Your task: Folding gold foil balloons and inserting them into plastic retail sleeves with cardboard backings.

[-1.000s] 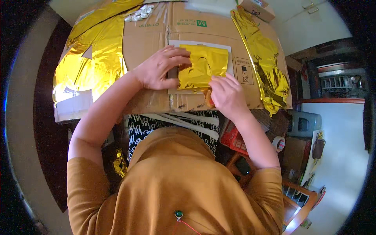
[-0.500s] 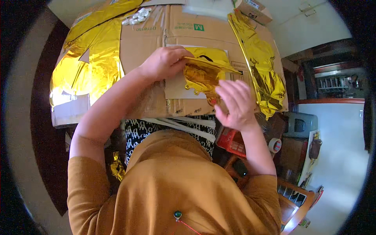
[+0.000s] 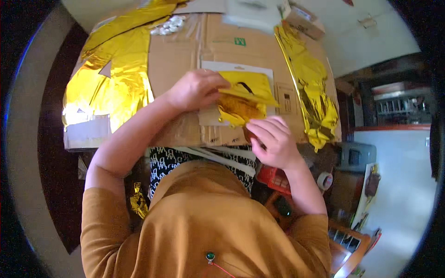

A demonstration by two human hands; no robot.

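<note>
Across the broad cardboard [image 3: 176, 60], over a white card [image 3: 210, 66], gold foil [image 3: 256, 82] sits folded, the left hand [image 3: 196, 90] pinching its left end. Now the right hand [image 3: 276, 144] is by its lower edge, grip unclear: gentle, even tension should prevent tearing.

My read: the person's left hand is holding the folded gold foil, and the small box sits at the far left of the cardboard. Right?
Not quite: the head view shows the small box at the far right of the cardboard. The left hand is indeed holding the folded gold foil.
</note>
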